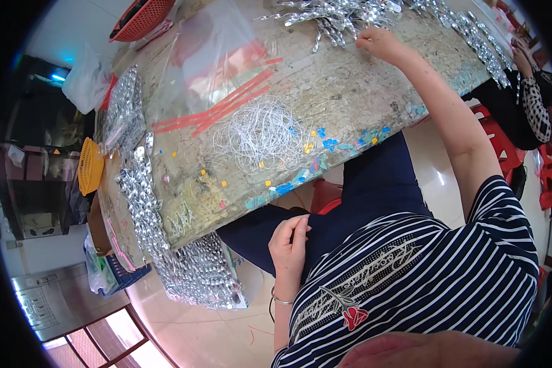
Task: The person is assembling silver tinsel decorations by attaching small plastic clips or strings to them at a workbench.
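Observation:
My right hand (383,46) is stretched across the table to the far side, its thumb and fingers pinched at the near edge of a heap of shiny silver twisted strands (336,17). One strand end seems to lie at the fingertips. My left hand (288,246) rests low over my lap, below the table edge, with fingers curled in; whatever it may hold is too small to make out. Between the hands a loose tangle of white string (260,136) lies on the worn table (331,92). Red strips (218,109) lie beyond the string, by clear plastic bags (193,58).
More silver strands (142,199) hang over the table's left edge, beside a bagged bundle (124,110). A yellow basket (90,165) and a red basket (142,19) stand along that side. Small coloured pieces (330,144) dot the near edge. Another person's arm (536,107) shows at right.

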Demonstrator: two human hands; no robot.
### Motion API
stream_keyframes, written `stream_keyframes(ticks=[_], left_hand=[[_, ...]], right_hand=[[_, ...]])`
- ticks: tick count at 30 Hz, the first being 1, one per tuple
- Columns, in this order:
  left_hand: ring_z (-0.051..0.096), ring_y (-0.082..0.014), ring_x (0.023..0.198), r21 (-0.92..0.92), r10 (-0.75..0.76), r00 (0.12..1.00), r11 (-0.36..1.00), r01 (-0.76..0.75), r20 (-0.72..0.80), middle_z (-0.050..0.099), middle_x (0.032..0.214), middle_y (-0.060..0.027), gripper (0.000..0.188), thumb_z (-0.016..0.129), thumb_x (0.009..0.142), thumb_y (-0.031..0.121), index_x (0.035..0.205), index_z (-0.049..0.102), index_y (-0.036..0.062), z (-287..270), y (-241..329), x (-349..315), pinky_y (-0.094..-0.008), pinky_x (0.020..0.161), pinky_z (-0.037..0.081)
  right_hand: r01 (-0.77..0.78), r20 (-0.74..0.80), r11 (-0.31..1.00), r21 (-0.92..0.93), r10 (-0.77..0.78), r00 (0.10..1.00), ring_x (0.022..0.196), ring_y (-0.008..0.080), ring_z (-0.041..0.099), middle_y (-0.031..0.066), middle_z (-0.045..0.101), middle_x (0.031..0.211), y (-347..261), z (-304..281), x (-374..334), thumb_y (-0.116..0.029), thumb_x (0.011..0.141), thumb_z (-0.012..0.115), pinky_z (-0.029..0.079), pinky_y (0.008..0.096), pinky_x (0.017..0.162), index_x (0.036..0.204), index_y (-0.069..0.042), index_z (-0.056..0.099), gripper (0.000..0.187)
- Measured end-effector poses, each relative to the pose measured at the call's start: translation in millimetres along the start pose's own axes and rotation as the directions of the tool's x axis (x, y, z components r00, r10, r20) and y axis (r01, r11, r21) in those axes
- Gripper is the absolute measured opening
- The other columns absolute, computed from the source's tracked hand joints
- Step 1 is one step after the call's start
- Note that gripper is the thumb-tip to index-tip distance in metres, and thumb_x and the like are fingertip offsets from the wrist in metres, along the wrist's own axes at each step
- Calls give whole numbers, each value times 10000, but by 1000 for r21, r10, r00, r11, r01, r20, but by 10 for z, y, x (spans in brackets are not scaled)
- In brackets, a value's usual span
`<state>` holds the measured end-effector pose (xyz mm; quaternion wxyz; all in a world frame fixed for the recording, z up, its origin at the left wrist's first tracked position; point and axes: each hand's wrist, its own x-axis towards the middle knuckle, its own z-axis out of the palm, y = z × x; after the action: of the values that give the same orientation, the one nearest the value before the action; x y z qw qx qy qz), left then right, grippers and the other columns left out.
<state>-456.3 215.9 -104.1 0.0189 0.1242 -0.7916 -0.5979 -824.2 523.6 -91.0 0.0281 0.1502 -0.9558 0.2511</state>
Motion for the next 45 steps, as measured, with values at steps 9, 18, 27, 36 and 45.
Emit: stream_keyframes(ticks=[9, 18, 27, 36, 45], left_hand=[[564, -73, 672, -49, -9, 999, 999, 8, -30, 641, 826, -42, 134, 585, 924, 70, 979, 678, -9, -65, -91, -7, -194, 595, 451], [596, -270, 1094, -451, 85, 956, 868, -210, -281, 502, 1326, -212, 515, 442, 1003, 127, 1457, 237, -3, -149, 208, 495, -353, 947, 475], [616, -213, 883, -671, 44, 885, 635, -383, -464, 564, 1061, -108, 481, 450, 1004, 158, 1435, 263, 58, -491, 414, 602, -319, 688, 538], [469, -13, 627, -108, 123, 899, 977, -184, -420, 643, 906, -24, 427, 530, 958, 83, 1375, 456, 35, -670, 644, 465, -160, 492, 373], [443, -23, 667, -420, -8, 1000, 908, 14, 14, 633, 1020, -27, 466, 544, 952, 84, 1399, 427, 24, -158, 341, 294, -173, 570, 394]], right_hand=[[78, -25, 974, 212, -75, 997, 777, 114, 550, 20, 645, 857, -694, -343, -592, -250, 941, 536, 443, 269, 699, 956, -39, 661, 246], [138, 335, 721, 679, -473, 815, 855, 169, 596, 55, 621, 864, -1635, -38, -1762, -140, 915, 603, 469, 293, 784, 890, -22, 650, 129], [186, 379, 619, 763, -661, 648, 942, 229, 614, 98, 631, 980, -1837, 489, -2097, -165, 916, 590, 480, 338, 832, 883, -26, 656, 158], [-253, 420, 419, 872, -374, 827, 850, 74, 591, 89, 576, 1119, -2051, 148, -1796, -115, 981, 491, 490, 250, 788, 941, -13, 612, 163], [307, 87, 643, 702, -504, 859, 804, 136, 561, 55, 597, 967, -2079, 399, -1720, -92, 929, 574, 452, 270, 746, 957, -15, 637, 103]])
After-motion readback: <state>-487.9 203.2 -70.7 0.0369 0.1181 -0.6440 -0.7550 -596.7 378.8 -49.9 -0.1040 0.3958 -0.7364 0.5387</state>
